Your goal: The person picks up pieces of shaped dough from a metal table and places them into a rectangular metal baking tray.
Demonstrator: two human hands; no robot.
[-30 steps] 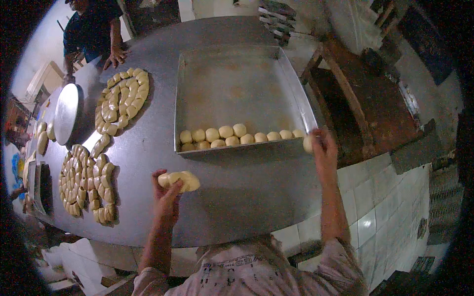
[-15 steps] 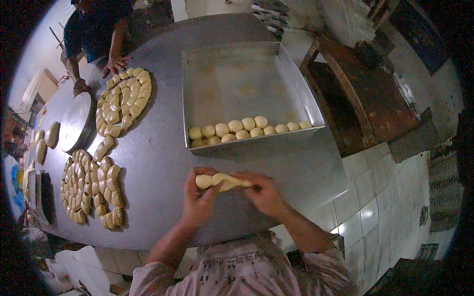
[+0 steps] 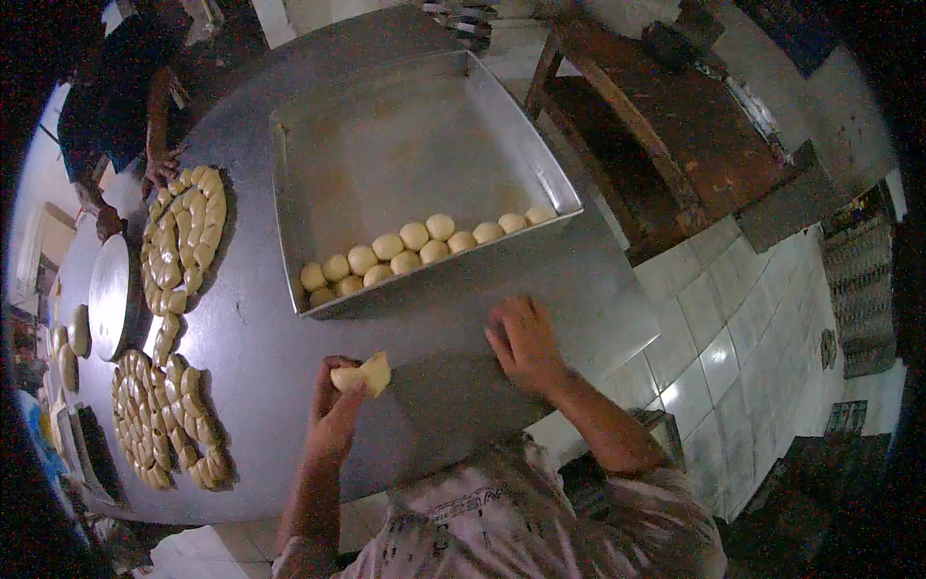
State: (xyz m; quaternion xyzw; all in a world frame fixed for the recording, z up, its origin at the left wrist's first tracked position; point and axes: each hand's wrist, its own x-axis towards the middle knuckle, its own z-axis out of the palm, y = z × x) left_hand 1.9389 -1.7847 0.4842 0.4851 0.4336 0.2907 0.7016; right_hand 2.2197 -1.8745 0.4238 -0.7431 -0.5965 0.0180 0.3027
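Pinched in my left hand is a torn lump of pale dough, its ragged end pointing right. Over the table to the right, my right hand is cupped palm down with curled fingers; whatever lies under them is hidden. Beyond both hands stands a large rectangular metal baking tray. Rows of round dough balls sit along its near side.
Cut dough pieces lie in a far cluster and a near cluster on the metal table. A round metal pan stands at left, near a co-worker's hands. A wooden bench is beyond the right edge.
The dough strip stretched between both hands has parted. My left hand keeps a lump and has moved left; my right hand has drawn away toward the tray side. The view has shifted.
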